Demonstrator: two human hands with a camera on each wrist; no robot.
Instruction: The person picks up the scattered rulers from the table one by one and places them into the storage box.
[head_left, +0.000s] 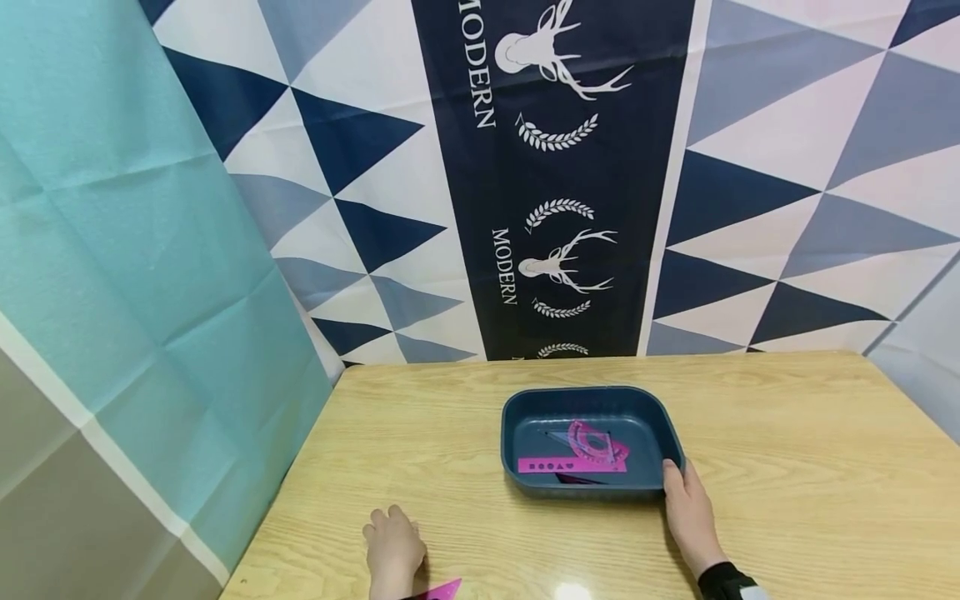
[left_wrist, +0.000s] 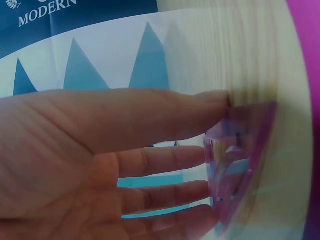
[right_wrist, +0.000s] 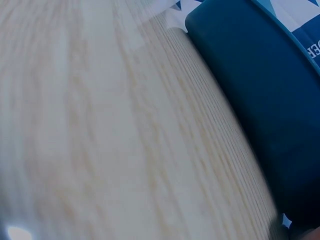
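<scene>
My left hand [head_left: 393, 546] is low over the near left of the table. In the left wrist view its thumb and fingertips pinch a translucent pink-purple set square [left_wrist: 245, 165], which the hand hides in the head view. Close to that wrist lies a magenta triangular piece [head_left: 444, 590], cut off by the frame edge. My right hand [head_left: 692, 512] grips the near right corner of a dark blue plastic bin [head_left: 600, 492], thumb over the rim. Inside the bin lie a pink ruler [head_left: 543, 465] with cut-out shapes, a pink protractor [head_left: 581, 437] and a bluish, pointed clear piece [head_left: 558, 437].
The light wooden table [head_left: 810, 467] runs back to a patterned curtain [head_left: 375, 167]. A teal cloth [head_left: 150, 250] hangs along the left side. The bin's outer wall [right_wrist: 250, 95] fills the right of the right wrist view.
</scene>
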